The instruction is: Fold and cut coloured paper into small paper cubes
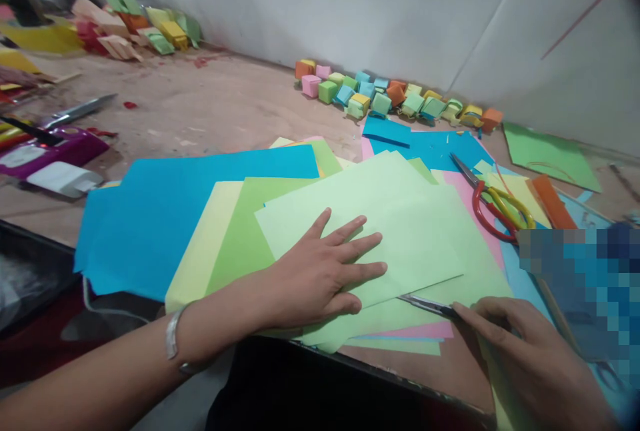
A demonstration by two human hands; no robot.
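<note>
Head view puts me right over a tabletop point(215, 108) littered with coloured paper. My left hand point(320, 278) lies flat, fingers spread wide, pressed on the top pale green sheet point(380, 218); as I read it, that open palm is there to pin the sheet so it cannot slide or curl. It grips nothing, only bears down. My right hand point(525, 351) is curled narrow around a thin metal blade point(425, 304), the forefinger lying along it, and the tip sits at the near edge of the same green sheet, just beside my left fingertips. I take the low angle as a way to run the blade along a crease, though the exact contact is hard to make out.

Under the top sheet is a fanned stack: a darker green sheet point(240, 238), a pale yellow one point(200, 251) and a large blue sheet point(165, 211). Red and yellow scissors point(495, 208) rest on the papers to the right, untouched. A row of small folded paper cubes point(395, 98) lines the wall behind, well apart from both hands.
</note>
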